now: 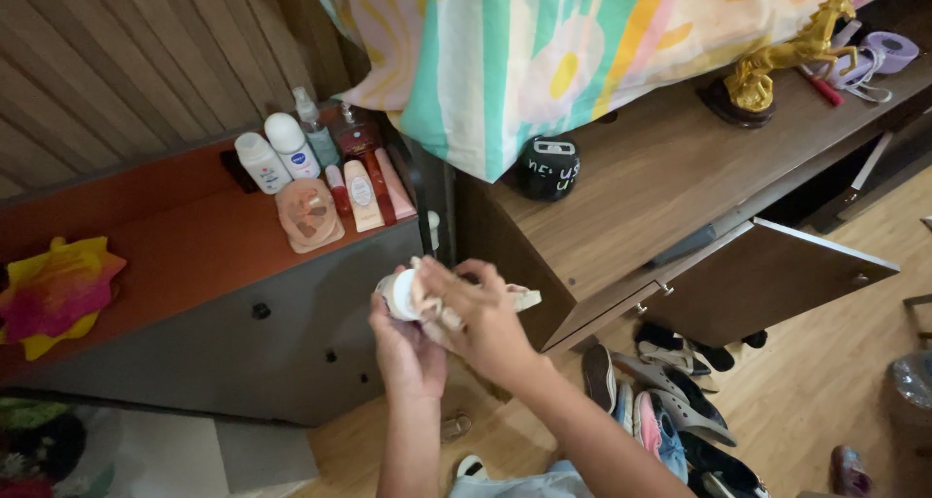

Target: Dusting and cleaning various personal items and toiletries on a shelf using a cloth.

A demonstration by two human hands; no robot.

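Seen from above: the left hand (408,348) cups a small white jar (398,294) in mid-air before the shelf's front edge. The right hand (476,314) presses a beige cloth (519,299) against it. A loosened grip could drop the jar among the shoes (670,411) below.

Ribbed wooden wall (107,61) stood above and left of the hands. Orange-topped grey cabinet (194,255) sat left; a brown wooden sideboard (660,187) right, its door (767,270) hanging open (hinged at the top). Pale wood floor (825,381) lay below right. Light was soft and even.
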